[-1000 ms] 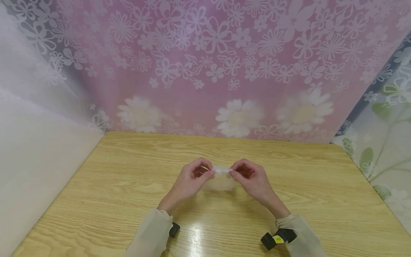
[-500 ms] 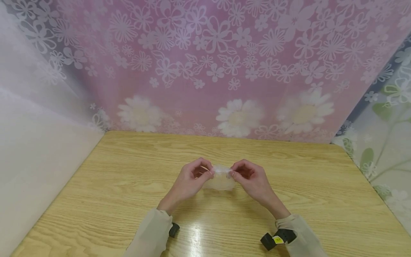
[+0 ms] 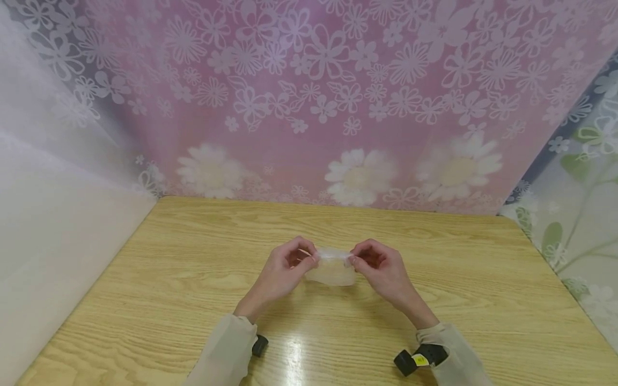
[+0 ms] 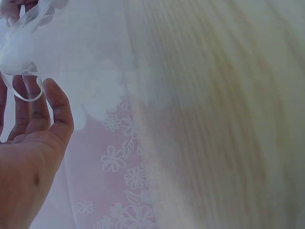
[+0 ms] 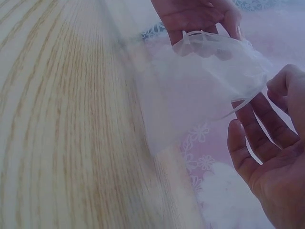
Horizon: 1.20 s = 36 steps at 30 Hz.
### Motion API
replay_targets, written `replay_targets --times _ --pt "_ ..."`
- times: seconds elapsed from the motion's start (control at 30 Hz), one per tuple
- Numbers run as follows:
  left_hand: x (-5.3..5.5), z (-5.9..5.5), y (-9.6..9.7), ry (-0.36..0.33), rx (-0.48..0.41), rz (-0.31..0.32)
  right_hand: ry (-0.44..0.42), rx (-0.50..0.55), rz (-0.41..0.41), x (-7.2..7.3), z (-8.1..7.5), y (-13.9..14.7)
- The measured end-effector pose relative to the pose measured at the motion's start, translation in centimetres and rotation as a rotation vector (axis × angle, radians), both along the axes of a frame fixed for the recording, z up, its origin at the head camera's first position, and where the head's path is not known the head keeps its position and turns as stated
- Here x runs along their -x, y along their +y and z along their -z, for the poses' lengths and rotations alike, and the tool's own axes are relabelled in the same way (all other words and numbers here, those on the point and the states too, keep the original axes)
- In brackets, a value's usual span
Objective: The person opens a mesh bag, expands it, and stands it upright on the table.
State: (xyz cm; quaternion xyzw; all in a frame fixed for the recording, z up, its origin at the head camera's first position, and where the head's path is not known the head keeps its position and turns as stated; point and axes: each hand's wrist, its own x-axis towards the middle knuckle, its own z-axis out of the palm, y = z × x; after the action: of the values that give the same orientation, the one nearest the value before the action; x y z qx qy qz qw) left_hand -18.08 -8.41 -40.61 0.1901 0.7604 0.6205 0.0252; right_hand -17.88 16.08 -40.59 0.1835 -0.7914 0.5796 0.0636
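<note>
A small sheer white drawstring pouch (image 3: 332, 274) is stretched between both hands over the middle of the table. My left hand (image 3: 285, 268) pinches one top corner between thumb and fingers. At the opposite top corner, my right hand (image 3: 384, 271) pinches the gathered edge. Below the hands hangs the pouch's see-through body (image 5: 186, 100), flat, with nothing showing inside. A thin ribbon loop (image 5: 231, 113) droops by the right hand's fingers in the right wrist view. Another white loop (image 4: 29, 99) hangs at the left hand's fingers in the left wrist view.
The wood-grain table (image 3: 193, 257) spreads out beneath the hands. A pink flowered curtain (image 3: 289, 107) backs it, with pale cloth (image 3: 63, 214) along the left and a leaf-patterned curtain (image 3: 579, 225) on the right. Black bands with small cameras (image 3: 421, 360) sit on the wrists.
Both hands have drawn slightly apart, left hand leftward and right hand rightward. The pouch's top edge between them now looks wider and straighter.
</note>
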Motion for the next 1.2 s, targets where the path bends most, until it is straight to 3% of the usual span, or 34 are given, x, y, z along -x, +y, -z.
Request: replay_targets --times 0.37,0.77,1.2 --pt "0.02 -0.14 -0.12 -0.01 -0.015 0.001 -0.004 0.012 0.001 0.04 -0.02 0.13" --pt "-0.01 -0.23 -0.23 0.025 -0.02 0.009 0.053 0.028 0.003 0.05 0.01 0.32" --pt "0.05 -0.31 -0.55 0.058 -0.057 0.033 0.033 0.035 0.004 -0.05 -0.26 0.51"
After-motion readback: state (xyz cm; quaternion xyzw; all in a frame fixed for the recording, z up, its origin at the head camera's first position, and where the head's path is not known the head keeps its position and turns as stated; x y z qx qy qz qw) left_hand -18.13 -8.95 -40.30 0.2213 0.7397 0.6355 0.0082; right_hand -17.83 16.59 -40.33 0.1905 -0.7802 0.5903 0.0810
